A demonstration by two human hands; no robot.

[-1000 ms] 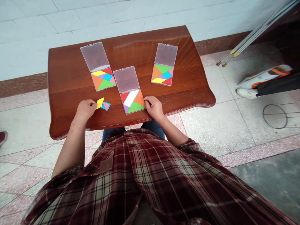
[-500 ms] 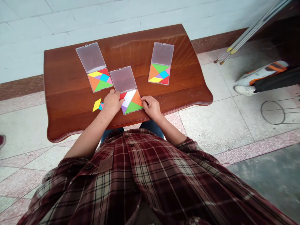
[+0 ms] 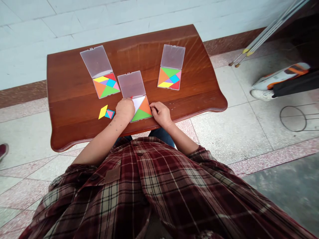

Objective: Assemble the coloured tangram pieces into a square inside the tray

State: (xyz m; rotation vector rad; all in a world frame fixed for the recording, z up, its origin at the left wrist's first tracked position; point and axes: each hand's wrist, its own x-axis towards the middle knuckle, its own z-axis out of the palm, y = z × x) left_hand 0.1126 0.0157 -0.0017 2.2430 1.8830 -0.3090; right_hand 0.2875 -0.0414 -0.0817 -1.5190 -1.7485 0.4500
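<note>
An open tangram case [image 3: 142, 109] lies near the front edge of the brown wooden table [image 3: 74, 132]. In it I see orange, green and white areas, and its clear lid [image 3: 131, 84] is folded back. My left hand [image 3: 126, 110] covers the case's left part with its fingers curled down, and what they grip is hidden. My right hand [image 3: 160, 113] pinches the case's right edge. To the left of my left hand lie a loose yellow parallelogram [image 3: 102, 112] and small blue and pink triangles [image 3: 109, 114].
Two more open tangram cases with full colour sets lie further back, one at the left [image 3: 106, 85] and one at the right [image 3: 169, 79]. A white tiled wall stands behind the table. On the floor to the right are a shoe [image 3: 279, 79] and metal rods [image 3: 261, 36].
My left hand let go of the yellow parallelogram, moved right onto the middle case and now covers its red and purple pieces. The right hand stayed at the case's edge.
</note>
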